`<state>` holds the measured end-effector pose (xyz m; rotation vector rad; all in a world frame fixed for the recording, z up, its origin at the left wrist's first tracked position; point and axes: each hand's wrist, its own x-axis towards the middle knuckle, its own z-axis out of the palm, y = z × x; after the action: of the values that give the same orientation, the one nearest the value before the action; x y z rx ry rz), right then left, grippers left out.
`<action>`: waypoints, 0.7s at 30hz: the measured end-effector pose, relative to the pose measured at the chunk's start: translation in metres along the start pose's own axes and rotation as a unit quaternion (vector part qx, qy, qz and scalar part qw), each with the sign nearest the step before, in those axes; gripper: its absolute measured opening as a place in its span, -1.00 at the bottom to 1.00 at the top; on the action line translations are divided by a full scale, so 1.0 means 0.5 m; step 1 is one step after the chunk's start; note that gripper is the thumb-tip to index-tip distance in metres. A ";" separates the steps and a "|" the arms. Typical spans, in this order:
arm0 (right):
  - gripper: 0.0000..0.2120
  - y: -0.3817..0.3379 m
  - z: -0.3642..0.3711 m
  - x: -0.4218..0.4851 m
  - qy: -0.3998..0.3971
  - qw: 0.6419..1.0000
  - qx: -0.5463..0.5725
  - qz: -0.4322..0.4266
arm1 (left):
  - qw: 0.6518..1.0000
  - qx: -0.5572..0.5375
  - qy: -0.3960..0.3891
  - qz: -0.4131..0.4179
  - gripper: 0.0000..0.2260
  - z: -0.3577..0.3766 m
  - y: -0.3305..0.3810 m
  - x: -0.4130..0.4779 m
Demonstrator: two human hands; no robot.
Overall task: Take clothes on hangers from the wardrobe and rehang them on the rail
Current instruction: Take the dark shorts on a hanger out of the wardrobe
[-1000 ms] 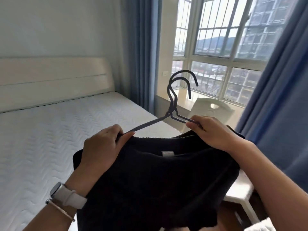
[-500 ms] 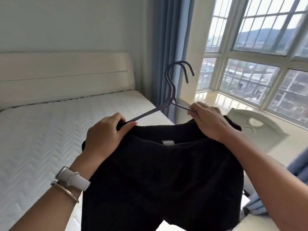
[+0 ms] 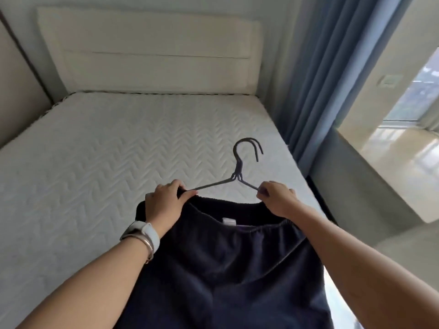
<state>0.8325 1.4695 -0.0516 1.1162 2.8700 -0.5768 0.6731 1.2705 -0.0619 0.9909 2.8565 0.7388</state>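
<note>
A wide bed (image 3: pixel 71 186) takes up the left and middle of the view, its white mattress (image 3: pixel 166 129) quilted in a zigzag pattern and running back to a cream padded headboard (image 3: pixel 152 51) at the wall, its near right part hidden behind a dark garment (image 3: pixel 225 269) held in front.

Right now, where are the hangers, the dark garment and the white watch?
hangers (image 3: pixel 236 176), head view, twisted neck below the hooks.
dark garment (image 3: pixel 225 269), head view, middle of the fabric.
white watch (image 3: pixel 142 230), head view, strap on the left wrist.

Dark navy garment (image 3: pixel 225 269) hangs on two dark hangers (image 3: pixel 236 176), hooks upright
</note>
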 end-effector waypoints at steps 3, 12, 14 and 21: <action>-0.82 0.014 0.069 0.132 0.028 0.998 0.033 0.036 | 0.998 0.007 0.029 -0.056 -0.69 0.099 -0.009 0.091; -0.52 0.075 0.353 0.203 -0.147 0.989 -0.015 -0.004 | 0.984 -0.014 -0.104 -0.143 -0.80 0.301 -0.181 0.068; -0.65 0.083 0.385 0.166 -0.202 0.979 -0.013 0.003 | 0.973 -0.062 -0.141 -0.170 -0.82 0.299 -0.227 -0.005; -0.71 -0.007 0.391 -0.043 -0.296 0.953 0.044 0.049 | 0.930 -0.192 -0.183 -0.254 -0.82 0.144 -0.356 -0.265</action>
<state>0.8220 1.3866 -0.2298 0.8893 2.2811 -0.8669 0.6886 1.1011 -0.2212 0.2732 2.3487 0.8892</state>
